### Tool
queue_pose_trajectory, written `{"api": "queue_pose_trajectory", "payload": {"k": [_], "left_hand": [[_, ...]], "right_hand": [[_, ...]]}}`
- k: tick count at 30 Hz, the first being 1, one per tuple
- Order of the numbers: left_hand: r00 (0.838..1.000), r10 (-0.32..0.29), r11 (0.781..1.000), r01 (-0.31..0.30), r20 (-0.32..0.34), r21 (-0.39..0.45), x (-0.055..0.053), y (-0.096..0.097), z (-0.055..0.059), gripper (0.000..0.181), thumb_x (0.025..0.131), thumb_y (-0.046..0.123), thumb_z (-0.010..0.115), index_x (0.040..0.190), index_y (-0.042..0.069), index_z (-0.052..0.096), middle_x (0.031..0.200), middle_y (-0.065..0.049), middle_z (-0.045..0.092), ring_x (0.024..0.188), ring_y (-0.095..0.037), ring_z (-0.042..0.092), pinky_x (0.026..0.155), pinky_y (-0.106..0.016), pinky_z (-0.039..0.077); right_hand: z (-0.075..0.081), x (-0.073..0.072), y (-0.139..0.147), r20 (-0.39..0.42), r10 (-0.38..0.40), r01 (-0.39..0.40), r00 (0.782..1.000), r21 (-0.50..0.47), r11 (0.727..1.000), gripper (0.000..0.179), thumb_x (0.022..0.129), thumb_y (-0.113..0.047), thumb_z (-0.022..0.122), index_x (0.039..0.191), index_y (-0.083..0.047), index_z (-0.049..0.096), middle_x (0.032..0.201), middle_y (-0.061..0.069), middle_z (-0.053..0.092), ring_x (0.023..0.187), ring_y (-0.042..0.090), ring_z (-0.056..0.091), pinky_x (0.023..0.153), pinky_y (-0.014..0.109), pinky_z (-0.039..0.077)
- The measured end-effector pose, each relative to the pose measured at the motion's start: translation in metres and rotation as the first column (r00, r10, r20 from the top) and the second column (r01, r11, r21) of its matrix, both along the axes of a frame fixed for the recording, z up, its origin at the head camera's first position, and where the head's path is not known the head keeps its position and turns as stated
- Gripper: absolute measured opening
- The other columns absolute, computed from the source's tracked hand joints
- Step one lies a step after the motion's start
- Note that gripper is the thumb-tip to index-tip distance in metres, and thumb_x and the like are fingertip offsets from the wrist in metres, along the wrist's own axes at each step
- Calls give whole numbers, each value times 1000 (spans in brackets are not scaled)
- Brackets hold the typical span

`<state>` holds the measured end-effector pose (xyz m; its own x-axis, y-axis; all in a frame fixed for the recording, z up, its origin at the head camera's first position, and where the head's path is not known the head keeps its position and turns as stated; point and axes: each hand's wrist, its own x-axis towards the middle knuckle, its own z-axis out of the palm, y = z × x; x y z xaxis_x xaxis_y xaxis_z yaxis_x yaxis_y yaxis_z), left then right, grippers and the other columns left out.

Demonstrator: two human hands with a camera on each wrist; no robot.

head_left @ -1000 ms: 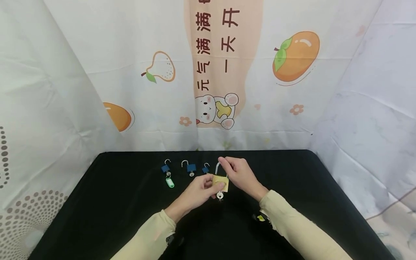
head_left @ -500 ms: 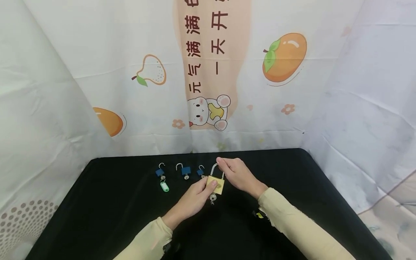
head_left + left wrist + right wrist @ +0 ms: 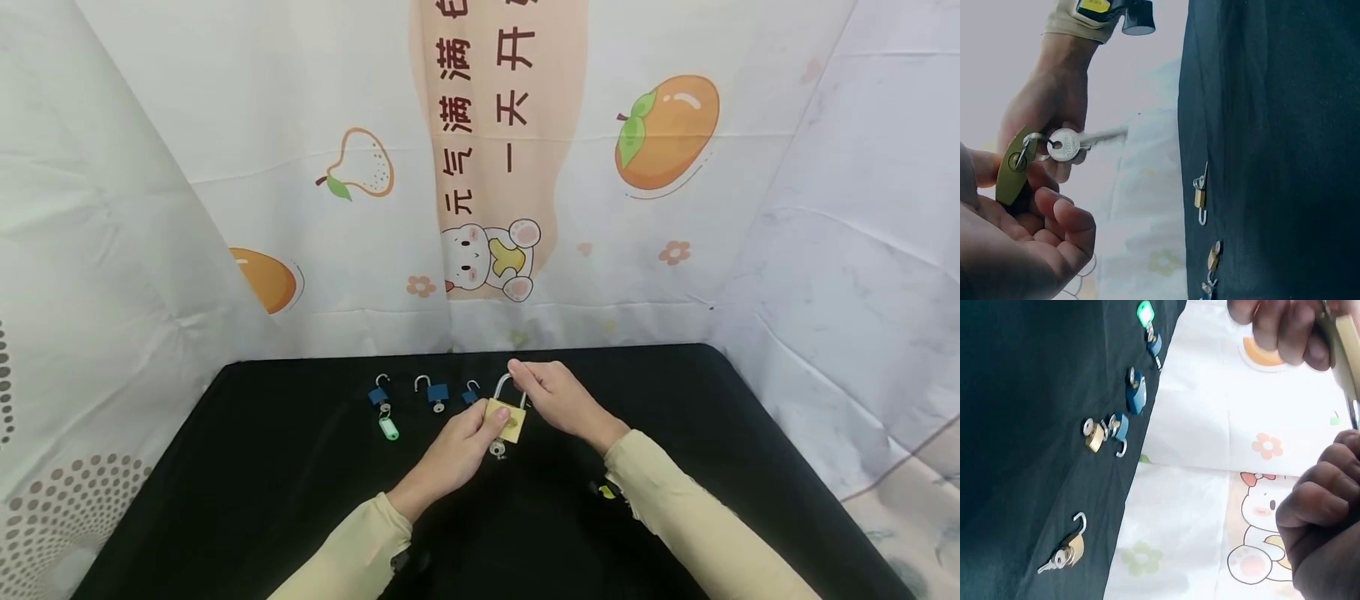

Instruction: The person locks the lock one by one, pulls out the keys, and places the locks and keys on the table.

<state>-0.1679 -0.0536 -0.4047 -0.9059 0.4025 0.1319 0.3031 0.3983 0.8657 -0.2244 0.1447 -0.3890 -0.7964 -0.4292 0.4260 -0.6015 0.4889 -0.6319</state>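
Observation:
A brass padlock (image 3: 515, 428) is held up above the black tabletop between both hands. My left hand (image 3: 456, 443) grips its body from the left, thumb lying across the front face. At the top, my right hand (image 3: 561, 397) pinches the steel shackle (image 3: 501, 382) between thumb and fingers. From the lock's underside sticks a key, with a ring and another silver key (image 3: 1065, 145) hanging from it in the left wrist view. Behind the hands, the right wrist view shows two smaller brass padlocks, one with a key (image 3: 1094, 439) and one with its shackle swung open (image 3: 1076, 547).
Three blue padlocks lie in a row near the back edge: the left one (image 3: 377, 397) carries a green key tag (image 3: 388, 428), then a larger one (image 3: 438, 392) and a small one (image 3: 469, 397). A printed white curtain (image 3: 360, 250) hangs behind the black table (image 3: 262, 467).
The left hand has shifted its hold, the thumb now higher on the padlock's face, and the lock body has tilted a little. The right hand stays at the shackle. The head view has swayed slightly.

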Motion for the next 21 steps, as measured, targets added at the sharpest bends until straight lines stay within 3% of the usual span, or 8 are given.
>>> {"api": "queue_pose_trajectory", "payload": {"k": [7, 21], "left_hand": [[999, 28, 999, -27, -17, 41, 1, 0, -1, 39, 110, 44, 40, 108, 9, 58, 81, -1, 53, 71, -16, 51, 62, -28, 42], [998, 61, 997, -62, 23, 41, 2, 5, -4, 39, 111, 41, 38, 107, 6, 55, 84, -3, 49, 76, -17, 49, 66, -29, 41]], "right_hand": [[0, 0, 0, 17, 25, -26, 1000, 29, 999, 50, 111, -28, 41, 65, -12, 53, 54, -12, 33, 48, 8, 33, 51, 28, 34], [-10, 6, -5, 29, 6, -8, 1000, 77, 997, 56, 112, -29, 37, 57, -19, 43, 50, -13, 31, 44, 6, 31, 48, 26, 32]]}}
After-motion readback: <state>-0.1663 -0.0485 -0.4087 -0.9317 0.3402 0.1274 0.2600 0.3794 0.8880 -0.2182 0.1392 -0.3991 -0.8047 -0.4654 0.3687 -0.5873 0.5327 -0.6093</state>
